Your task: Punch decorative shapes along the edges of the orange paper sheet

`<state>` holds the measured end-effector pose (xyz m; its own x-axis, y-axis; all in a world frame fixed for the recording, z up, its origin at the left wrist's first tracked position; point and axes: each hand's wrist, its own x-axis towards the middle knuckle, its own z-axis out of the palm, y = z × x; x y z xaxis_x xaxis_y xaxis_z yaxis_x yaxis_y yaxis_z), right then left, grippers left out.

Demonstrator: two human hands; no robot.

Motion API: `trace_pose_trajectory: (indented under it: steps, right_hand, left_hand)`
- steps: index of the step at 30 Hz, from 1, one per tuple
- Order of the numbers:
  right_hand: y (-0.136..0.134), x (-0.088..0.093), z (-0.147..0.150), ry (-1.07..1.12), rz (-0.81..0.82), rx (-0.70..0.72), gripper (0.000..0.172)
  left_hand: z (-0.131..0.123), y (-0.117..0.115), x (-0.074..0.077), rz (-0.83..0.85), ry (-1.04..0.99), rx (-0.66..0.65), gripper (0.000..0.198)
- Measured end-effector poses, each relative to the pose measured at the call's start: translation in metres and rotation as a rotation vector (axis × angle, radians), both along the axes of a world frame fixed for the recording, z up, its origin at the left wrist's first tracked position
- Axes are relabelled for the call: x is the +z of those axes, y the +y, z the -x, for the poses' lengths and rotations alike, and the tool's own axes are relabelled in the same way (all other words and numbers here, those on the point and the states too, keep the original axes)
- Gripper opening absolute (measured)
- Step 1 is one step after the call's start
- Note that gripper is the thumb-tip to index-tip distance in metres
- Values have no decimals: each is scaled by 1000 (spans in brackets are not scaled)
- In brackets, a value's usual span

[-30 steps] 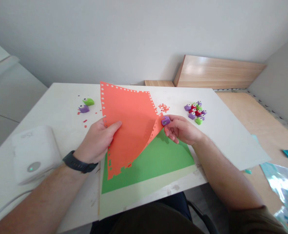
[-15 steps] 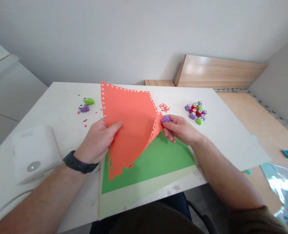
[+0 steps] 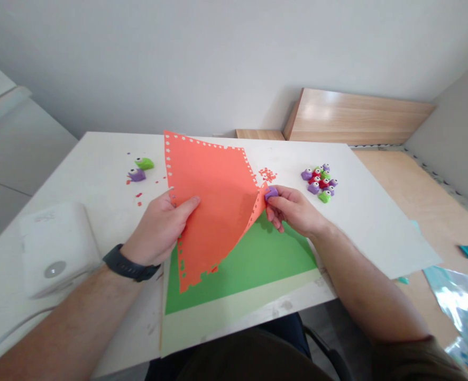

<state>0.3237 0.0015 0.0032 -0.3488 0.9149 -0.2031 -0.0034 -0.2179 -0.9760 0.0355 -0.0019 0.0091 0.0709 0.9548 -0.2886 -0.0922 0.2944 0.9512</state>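
Observation:
An orange sheet (image 3: 218, 196) with small cut-out shapes along its edges is raised and curled over a green sheet (image 3: 253, 264). My left hand (image 3: 164, 225) pinches the orange sheet's left edge, thumb on top. My right hand (image 3: 291, 209) grips a small purple punch (image 3: 271, 193) at the sheet's right edge, where the paper bends upward. Part of the punch is hidden by my fingers. Small orange paper bits (image 3: 267, 174) lie in a pile just behind my right hand.
Several purple, red and green punches (image 3: 320, 182) cluster at the right. A green punch (image 3: 144, 163) and a purple one (image 3: 137, 175) lie at the left near scattered bits. A white device (image 3: 57, 248) with a cable stands at the left on the white table (image 3: 372, 222).
The right part of the orange sheet and the purple punch have shifted slightly right and up with my right hand. My left hand keeps its hold on the sheet.

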Motion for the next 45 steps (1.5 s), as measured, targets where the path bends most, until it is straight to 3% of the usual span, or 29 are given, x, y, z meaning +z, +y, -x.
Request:
trace_pose_trajectory:
  steps: [8, 20, 34, 45]
  right_hand:
    - [-1, 1, 0, -1, 4, 8, 36]
    - [-1, 3, -1, 55, 63, 31, 18]
    - [-1, 1, -2, 24, 50, 36, 25]
    - [-1, 2, 1, -4, 58, -9, 14]
  left_hand:
    - [-3, -1, 11, 4, 20, 20, 52]
    - [-1, 1, 6, -37, 66, 18, 50]
    - [-1, 1, 2, -4, -14, 21, 53]
    - [-1, 1, 0, 3, -23, 21, 54]
